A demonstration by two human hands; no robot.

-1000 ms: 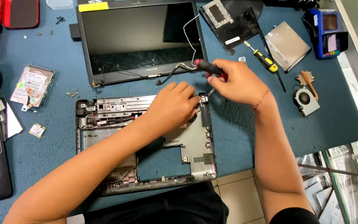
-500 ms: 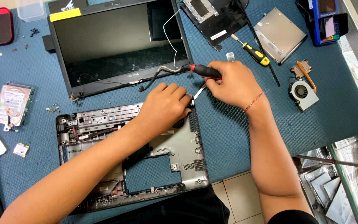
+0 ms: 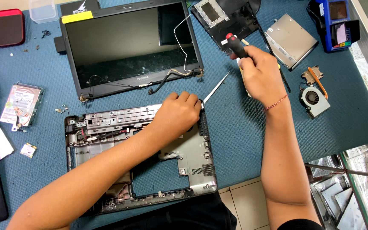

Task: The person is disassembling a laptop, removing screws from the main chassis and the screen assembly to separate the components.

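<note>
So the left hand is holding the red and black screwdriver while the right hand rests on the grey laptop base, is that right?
Reversed: the head view shows the right hand holding the red and black screwdriver, while the left hand rests on the grey laptop base.

Screwdriver now raised off laptop base

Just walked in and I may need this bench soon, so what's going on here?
A person is taking a laptop apart on a blue mat. Their left hand presses on the upper right corner of the stripped grey base shell. Their right hand grips a red-and-black screwdriver, its blade angled down toward that corner. The detached screen panel lies above, with a hard drive, optical drive and cooling fan spread around.
</note>
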